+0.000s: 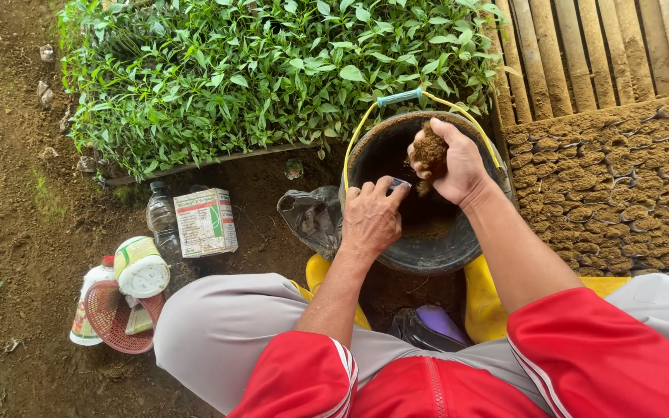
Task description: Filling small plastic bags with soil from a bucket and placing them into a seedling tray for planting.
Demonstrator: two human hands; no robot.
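Observation:
A black bucket (458, 251) with a yellow bail and blue grip stands on the soil between my knees. My right hand (458, 166) is over its mouth, closed around a clump of brown soil (430, 152). My left hand (371, 218) rests at the bucket's near left rim, fingers pinching a small clear bag (399, 184) just below the soil clump. The bucket's inside is dark, with soil low in it.
A dense bed of green seedlings (272, 70) fills the back. Rows of soil-filled little bags (621, 186) lie at right, below wooden slats (598, 46). At left sit a plastic bottle (162, 220), a carton (206, 223), white containers (141, 267) and a red strainer (114, 317). A crumpled plastic bag (313, 220) lies beside the bucket.

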